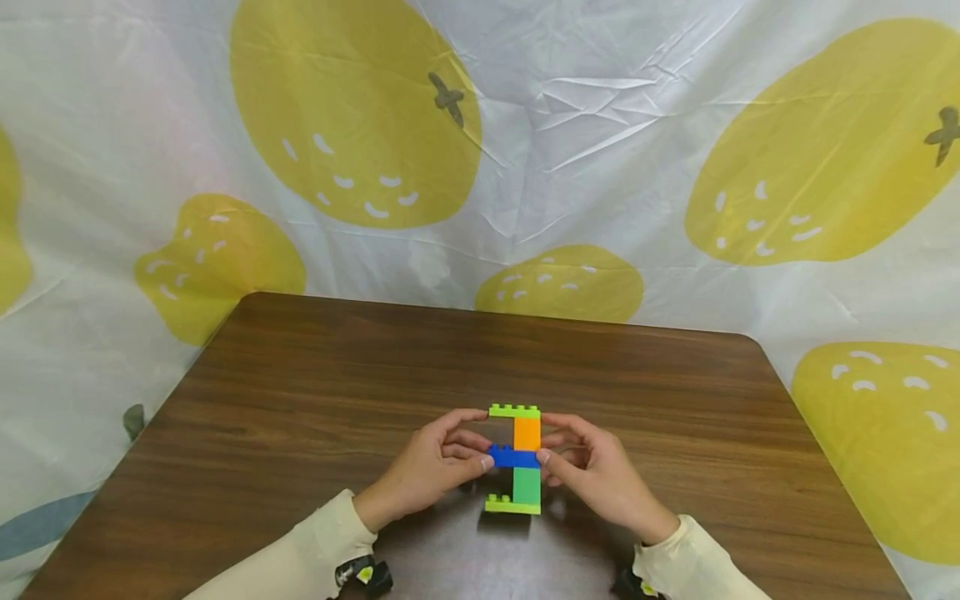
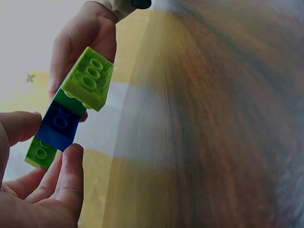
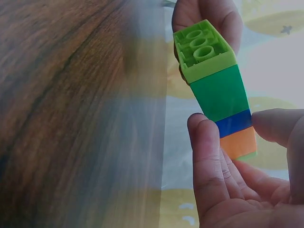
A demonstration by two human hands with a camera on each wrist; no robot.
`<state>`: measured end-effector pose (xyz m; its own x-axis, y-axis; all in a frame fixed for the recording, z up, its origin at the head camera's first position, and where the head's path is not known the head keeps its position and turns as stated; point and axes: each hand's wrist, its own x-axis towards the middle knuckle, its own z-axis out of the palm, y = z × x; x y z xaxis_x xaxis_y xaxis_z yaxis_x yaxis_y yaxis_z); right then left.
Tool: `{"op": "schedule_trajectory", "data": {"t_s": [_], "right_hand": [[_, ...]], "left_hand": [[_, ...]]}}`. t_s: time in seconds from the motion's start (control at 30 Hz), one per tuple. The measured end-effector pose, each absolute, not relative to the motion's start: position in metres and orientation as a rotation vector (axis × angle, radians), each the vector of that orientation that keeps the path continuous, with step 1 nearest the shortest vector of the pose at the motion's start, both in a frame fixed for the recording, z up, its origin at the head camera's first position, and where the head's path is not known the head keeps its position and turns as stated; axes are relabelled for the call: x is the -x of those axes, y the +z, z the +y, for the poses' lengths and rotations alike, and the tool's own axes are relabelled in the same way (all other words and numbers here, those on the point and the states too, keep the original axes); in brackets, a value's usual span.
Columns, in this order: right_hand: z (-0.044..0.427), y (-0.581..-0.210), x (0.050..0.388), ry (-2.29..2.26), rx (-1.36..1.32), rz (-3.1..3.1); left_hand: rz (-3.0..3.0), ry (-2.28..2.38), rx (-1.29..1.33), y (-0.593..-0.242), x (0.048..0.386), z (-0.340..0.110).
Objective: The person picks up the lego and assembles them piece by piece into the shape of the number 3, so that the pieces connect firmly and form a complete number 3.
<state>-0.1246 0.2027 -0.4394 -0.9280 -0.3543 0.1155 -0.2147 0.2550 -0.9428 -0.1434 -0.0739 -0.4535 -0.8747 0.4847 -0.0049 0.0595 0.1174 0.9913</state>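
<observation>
A stack of toy building bricks is held upright over the table between both hands. In the head view, a lime brick (image 1: 514,412) tops an orange brick (image 1: 527,433). Below come a long blue brick (image 1: 514,458), a green brick (image 1: 527,486) and another lime brick (image 1: 517,507). Lime and blue bricks jut left, showing studs. My left hand (image 1: 429,468) pinches the blue brick's left end between thumb and fingers. On the opposite side my right hand (image 1: 606,477) pinches the stack, its thumb on the blue brick (image 3: 235,124). Hollow tubes show under the bottom lime brick (image 2: 89,78).
The brown wood-grain table (image 1: 360,367) spreads around the hands. Behind it hangs a white cloth (image 1: 585,125) with large yellow fruit prints. Black wrist devices (image 1: 363,575) sit at both pale sleeves.
</observation>
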Motion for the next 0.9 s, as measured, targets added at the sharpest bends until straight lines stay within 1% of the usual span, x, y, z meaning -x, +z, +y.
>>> {"op": "schedule_trajectory", "data": {"t_s": [0.5, 0.9], "right_hand": [[0.204, -0.438, 0.127, -1.668, 0.486, 2.404], [0.203, -0.444, 0.132, -1.631, 0.457, 2.382]], "left_hand": [[2.064, 1.772, -0.514, -0.457, 0.148, -0.075], [2.089, 1.707, -0.502, -0.462, 0.154, -0.075]]}}
